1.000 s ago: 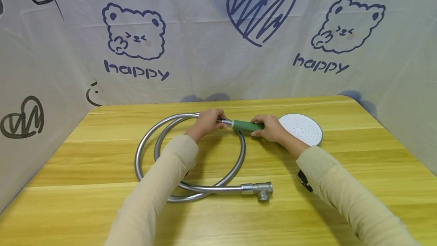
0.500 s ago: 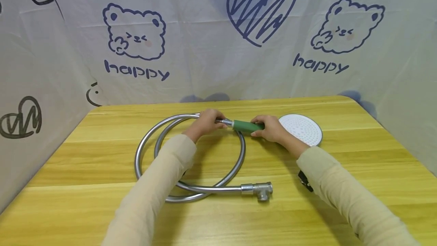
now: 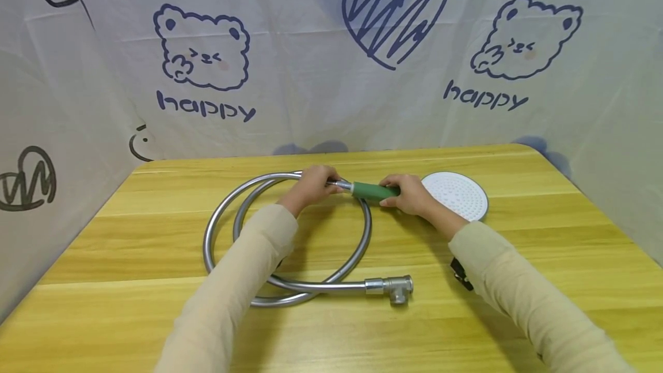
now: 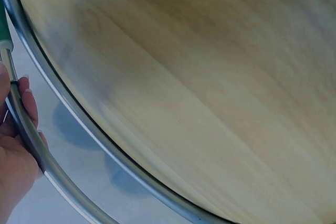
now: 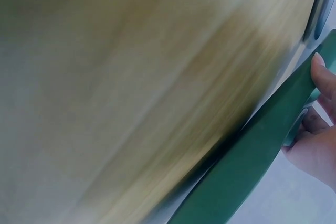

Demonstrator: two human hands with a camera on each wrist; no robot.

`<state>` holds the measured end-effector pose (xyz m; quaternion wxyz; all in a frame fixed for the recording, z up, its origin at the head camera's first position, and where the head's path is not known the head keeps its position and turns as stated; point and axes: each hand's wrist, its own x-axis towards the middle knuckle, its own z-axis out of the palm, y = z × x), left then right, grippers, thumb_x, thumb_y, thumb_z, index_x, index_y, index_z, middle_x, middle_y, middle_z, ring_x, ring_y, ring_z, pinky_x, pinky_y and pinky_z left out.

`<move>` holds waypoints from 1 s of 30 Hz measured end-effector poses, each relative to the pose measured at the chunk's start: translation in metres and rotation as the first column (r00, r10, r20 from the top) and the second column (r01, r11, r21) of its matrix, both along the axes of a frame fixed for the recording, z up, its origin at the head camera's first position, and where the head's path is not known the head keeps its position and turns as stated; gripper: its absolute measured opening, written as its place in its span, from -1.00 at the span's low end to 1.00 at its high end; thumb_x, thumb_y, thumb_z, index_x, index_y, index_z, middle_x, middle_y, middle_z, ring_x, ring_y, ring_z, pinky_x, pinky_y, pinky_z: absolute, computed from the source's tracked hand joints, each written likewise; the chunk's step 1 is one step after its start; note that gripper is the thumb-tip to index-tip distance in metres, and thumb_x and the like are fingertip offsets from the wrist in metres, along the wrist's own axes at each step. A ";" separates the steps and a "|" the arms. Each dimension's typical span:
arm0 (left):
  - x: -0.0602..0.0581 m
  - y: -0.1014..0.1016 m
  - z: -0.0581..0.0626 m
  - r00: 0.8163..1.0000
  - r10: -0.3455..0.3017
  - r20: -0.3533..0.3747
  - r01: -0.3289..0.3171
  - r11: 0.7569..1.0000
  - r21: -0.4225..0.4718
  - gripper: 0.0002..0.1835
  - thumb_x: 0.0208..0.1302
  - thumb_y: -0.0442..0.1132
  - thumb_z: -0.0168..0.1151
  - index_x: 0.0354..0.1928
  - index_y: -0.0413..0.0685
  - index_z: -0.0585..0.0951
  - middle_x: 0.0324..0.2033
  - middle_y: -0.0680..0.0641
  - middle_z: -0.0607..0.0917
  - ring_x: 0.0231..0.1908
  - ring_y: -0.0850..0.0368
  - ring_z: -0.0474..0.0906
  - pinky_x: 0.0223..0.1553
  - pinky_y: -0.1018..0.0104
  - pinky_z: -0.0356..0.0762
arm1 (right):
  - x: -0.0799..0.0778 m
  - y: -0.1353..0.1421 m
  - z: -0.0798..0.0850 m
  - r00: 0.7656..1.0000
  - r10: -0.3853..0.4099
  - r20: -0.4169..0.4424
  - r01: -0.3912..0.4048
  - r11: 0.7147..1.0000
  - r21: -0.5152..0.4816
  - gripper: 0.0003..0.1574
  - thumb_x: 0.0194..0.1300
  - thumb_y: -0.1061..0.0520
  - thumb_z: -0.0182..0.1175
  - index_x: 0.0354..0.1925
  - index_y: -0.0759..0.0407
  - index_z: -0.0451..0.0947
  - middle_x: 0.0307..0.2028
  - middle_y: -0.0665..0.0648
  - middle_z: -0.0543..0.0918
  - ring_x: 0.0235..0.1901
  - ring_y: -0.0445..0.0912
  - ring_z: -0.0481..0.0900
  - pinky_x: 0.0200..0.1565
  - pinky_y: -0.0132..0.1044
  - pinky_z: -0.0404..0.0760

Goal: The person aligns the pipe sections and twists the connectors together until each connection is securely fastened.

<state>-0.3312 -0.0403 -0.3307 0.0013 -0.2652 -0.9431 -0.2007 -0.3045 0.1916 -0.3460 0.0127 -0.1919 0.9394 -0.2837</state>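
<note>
My right hand (image 3: 409, 193) grips the green handle (image 3: 370, 191) of a shower head, whose round white spray face (image 3: 458, 194) points up at the right. In the right wrist view, thumb and fingers wrap the green handle (image 5: 247, 156). My left hand (image 3: 315, 183) holds the silver shower hose (image 3: 220, 212) near its end, which meets the handle's end. The left wrist view has the fingers curled round that hose (image 4: 32, 139), just below the green handle. The rest of the hose lies coiled on the table, partly hidden by the left sleeve.
At the hose's other end, a metal angle valve (image 3: 399, 289) lies on the wooden table (image 3: 466, 327) toward the front. Behind the table hangs a white cloth (image 3: 300, 73) with drawings. A black strap (image 3: 461, 274) shows beneath the right sleeve.
Both hands keep their holds at the joint of hose and handle. The left forearm has shifted slightly left; the hose and shower head stay in place.
</note>
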 end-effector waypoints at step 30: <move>0.001 0.000 0.004 0.999 -0.040 0.021 0.040 0.999 -0.010 -0.74 0.29 -0.17 0.14 -0.12 -0.17 0.67 -0.19 -0.11 0.72 -0.17 0.01 0.60 -0.05 0.07 0.38 | 0.000 -0.001 0.003 1.000 0.000 0.006 0.000 1.000 0.013 -0.51 0.14 0.18 0.30 0.04 0.32 0.50 -0.02 0.39 0.58 -0.06 0.19 0.54 -0.04 -0.03 0.51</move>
